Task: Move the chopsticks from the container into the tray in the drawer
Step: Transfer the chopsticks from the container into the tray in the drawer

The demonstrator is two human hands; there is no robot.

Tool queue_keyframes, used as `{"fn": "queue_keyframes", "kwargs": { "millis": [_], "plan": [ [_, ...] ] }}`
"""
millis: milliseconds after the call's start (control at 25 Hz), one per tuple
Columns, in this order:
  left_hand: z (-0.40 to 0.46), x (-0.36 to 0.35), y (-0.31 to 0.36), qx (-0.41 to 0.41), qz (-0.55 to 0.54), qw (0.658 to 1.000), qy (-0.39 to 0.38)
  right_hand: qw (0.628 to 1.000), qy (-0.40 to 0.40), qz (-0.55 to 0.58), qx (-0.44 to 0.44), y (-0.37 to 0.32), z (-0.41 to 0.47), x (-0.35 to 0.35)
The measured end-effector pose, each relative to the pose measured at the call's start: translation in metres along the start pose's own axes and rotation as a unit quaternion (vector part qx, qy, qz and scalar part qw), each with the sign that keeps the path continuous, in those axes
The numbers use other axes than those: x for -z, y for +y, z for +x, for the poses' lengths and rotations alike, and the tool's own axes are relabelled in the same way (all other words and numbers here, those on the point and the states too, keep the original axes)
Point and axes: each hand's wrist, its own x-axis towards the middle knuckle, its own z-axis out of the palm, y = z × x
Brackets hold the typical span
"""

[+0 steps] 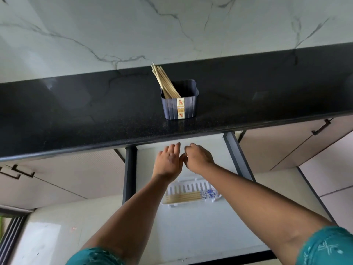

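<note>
A dark blue container [179, 106] stands on the black countertop [76, 115] with several wooden chopsticks [164, 83] leaning out to the upper left. Below it the drawer [191, 226] stands pulled out. A white slotted tray [191, 188] lies in it and holds several chopsticks [183, 197] laid flat. My left hand [168, 161] hovers above the drawer just under the counter edge, fingers spread, holding nothing. My right hand [198, 157] is right beside it with fingers curled, and nothing shows in it.
A marble wall [172, 25] rises behind the counter. Closed cabinet fronts with dark handles [322, 127] flank the drawer on both sides. Dark metal drawer rails [236, 153] run along its left and right edges.
</note>
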Motion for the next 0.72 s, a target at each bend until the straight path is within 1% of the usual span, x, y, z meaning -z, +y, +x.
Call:
{"fn": "queue_keyframes", "kwargs": {
  "millis": [80, 160, 200, 280, 360, 440, 520, 600, 640, 680, 720],
  "plan": [
    [0.043, 0.032, 0.001, -0.014, -0.001, 0.998, 0.054, 0.998, 0.053, 0.002, 0.022, -0.008, 0.026, 0.038],
    [0.084, 0.064, -0.002, -0.036, 0.021, 0.995, 0.09, 0.995, 0.092, 0.01, 0.032, -0.01, 0.057, 0.078],
    [0.104, 0.079, -0.004, -0.043, 0.03, 0.994, 0.094, 0.994, 0.104, 0.019, 0.031, -0.009, 0.074, 0.096],
    [0.141, 0.1, -0.009, -0.036, 0.031, 0.996, 0.07, 0.991, 0.116, 0.06, 0.003, -0.007, 0.107, 0.123],
    [0.166, 0.105, -0.017, -0.002, 0.02, 0.999, 0.03, 0.988, 0.104, 0.111, -0.031, -0.005, 0.136, 0.135],
    [0.181, 0.1, -0.027, 0.023, 0.023, 0.999, -0.009, 0.987, 0.077, 0.134, -0.043, -0.004, 0.162, 0.135],
    [0.19, 0.092, -0.038, 0.003, 0.012, 1.0, -0.029, 0.986, 0.045, 0.144, -0.074, -0.003, 0.187, 0.131],
    [0.2, 0.083, -0.049, -0.01, -0.017, 1.0, 0.001, 0.981, 0.003, 0.146, -0.124, -0.005, 0.215, 0.125],
    [0.206, 0.081, -0.053, 0.0, -0.034, 0.999, 0.019, 0.973, 0.003, 0.182, -0.14, -0.008, 0.223, 0.121],
    [0.212, 0.079, -0.057, 0.01, -0.048, 0.998, 0.032, 0.958, 0.008, 0.244, -0.148, -0.01, 0.229, 0.116],
    [0.217, 0.077, -0.06, 0.015, -0.056, 0.998, 0.035, 0.952, -0.03, 0.26, -0.157, -0.013, 0.237, 0.11]
  ]
}}
